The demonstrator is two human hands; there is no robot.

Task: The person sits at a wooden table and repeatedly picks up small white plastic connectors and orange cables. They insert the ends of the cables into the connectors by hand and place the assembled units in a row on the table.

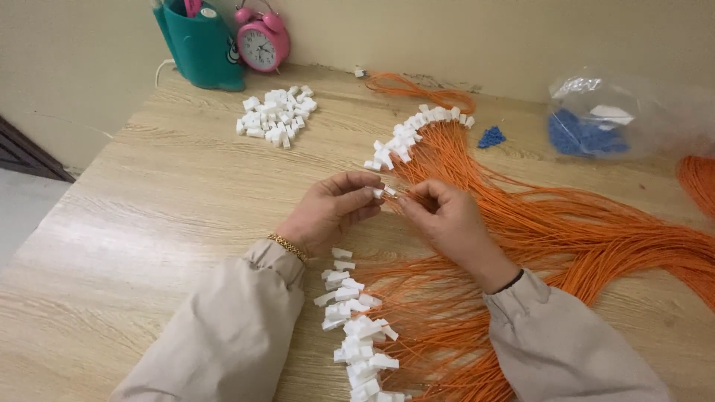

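White connector (pixel 380 192) sits mid-table, pinched at the fingertips of the left hand (pixel 331 210). Right hand (pixel 447 222) meets it from the other side, fingertips pressed together on a thin orange wire (pixel 402 195) at the connector's end; whether the wire is seated inside, can't tell. Both hands hover just above the wooden table (pixel 164 223).

Behind the hands: row of wired white connectors (pixel 413 130) fanned across the orange wire bundle (pixel 581 231). Below the hands: second row of wired connectors (pixel 357 327) between the sleeves. Loose pile of white connectors (pixel 277 115) at back left. Back edge: teal holder (pixel 199 45), pink alarm clock (pixel 261 41). Back right: clear bag of blue parts (pixel 596 119), small blue heap (pixel 491 137) beside it.
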